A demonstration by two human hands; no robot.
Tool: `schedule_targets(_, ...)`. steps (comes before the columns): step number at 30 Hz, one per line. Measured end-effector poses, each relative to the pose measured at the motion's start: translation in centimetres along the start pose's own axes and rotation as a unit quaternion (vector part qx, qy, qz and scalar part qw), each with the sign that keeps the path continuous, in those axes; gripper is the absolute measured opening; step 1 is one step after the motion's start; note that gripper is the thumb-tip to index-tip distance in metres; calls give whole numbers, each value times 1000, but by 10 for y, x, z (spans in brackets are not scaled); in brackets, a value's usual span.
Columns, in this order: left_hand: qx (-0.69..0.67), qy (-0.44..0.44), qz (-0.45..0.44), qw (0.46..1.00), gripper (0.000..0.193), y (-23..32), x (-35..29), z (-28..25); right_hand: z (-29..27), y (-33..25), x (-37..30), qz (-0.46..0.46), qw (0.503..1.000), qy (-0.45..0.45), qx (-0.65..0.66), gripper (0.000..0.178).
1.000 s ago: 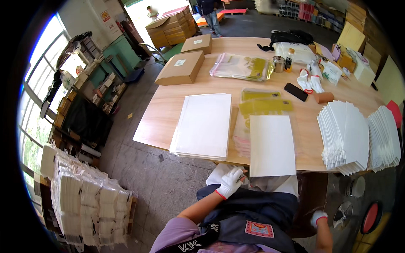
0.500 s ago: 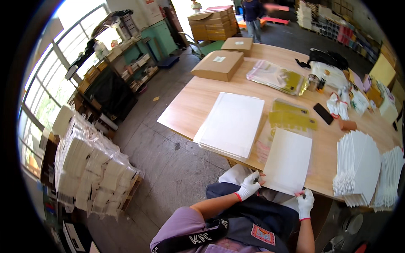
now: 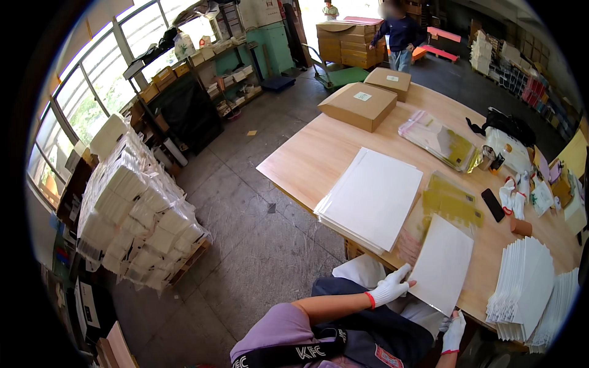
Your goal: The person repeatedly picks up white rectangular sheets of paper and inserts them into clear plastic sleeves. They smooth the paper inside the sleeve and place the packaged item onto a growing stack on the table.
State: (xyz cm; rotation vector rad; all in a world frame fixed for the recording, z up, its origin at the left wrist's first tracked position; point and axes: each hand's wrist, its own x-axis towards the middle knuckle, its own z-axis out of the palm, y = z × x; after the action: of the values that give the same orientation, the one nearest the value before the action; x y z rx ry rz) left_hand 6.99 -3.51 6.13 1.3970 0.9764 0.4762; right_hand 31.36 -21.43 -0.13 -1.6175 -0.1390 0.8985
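A white sheet [image 3: 443,260] lies at the table's near edge, its far end beside clear bags with olive printing [image 3: 453,199]. Its near edge looks glossy; I cannot tell whether clear film covers it. My left hand [image 3: 391,288], in a white glove with bare fingertips, touches the sheet's left edge with fingers stretched apart. At the near right corner, my right hand [image 3: 454,334], gloved alike, pinches the sheet's edge. Left of it rests a stack of large white sheets [image 3: 371,193]. Fanned piles of folded white pieces [image 3: 521,285] stand at the right.
Cardboard boxes [image 3: 362,105] sit at the table's far end, near more printed bags [image 3: 438,140]. A phone [image 3: 492,205], spare gloves [image 3: 513,197] and a brown cylinder [image 3: 521,227] lie to the right. A film-wrapped pallet stack [image 3: 138,208] stands at left; a person [image 3: 400,37] is beyond.
My view has swung left, shifting the table rightward and down in the picture. My left hand has reached farther along the sheet's left edge with fingers extended; my right stays at the near corner.
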Motion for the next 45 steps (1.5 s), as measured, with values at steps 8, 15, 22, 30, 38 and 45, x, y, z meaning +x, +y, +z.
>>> schedule_targets(8,35,38,225,973,39,60,-21,-73,68,-35,-24,-108,968,-224,-44,10)
schedule_targets(15,196,314,238,898,31,61,-5,-217,252,-76,-9,-186,923,-320,-105,17)
schedule_targets(22,277,377,231,853,23,0,38,-247,285,-83,-10,-144,925,-308,-167,20)
schedule_targets(30,-199,456,150,855,43,-23,-12,-250,100,-116,-33,-420,868,-54,-258,15)
schedule_targets(38,34,280,123,951,29,-148,-20,-149,-94,-182,2,-326,599,304,-665,31)
schedule_targets(45,337,147,386,846,42,-20,-67,-125,-57,-184,70,-439,633,188,-609,29)
